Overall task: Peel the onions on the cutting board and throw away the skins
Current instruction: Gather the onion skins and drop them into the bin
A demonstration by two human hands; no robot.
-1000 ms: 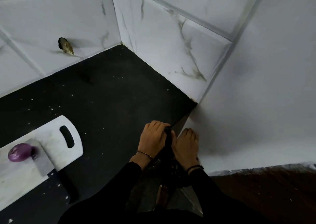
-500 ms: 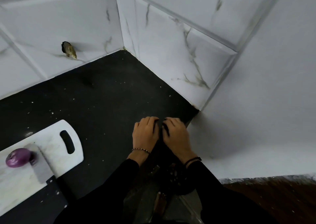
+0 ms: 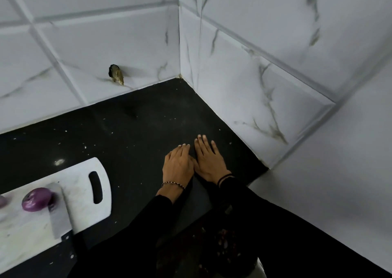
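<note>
"What's the room?"
"A black speckled countertop [image 3: 137, 133] in a corner of white marble tiles [image 3: 106, 33]. On the cutting board [image 3: 80, 184] at left, a purple onion [image 3: 37, 199] sits beside a cleaver [image 3: 58, 214]."
"Hands?"
"The left hand [image 3: 178, 165] and right hand [image 3: 209, 161] are side by side, fingers straight, holding nothing."
"Anything unclear?"
"A second onion [image 3: 2, 201] is cut off."

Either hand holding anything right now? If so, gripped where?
Nothing visibly held. Left hand and right hand are side by side, palms down, fingers straight, over the black counter. Knife and onion lie untouched on the cutting board.
</note>
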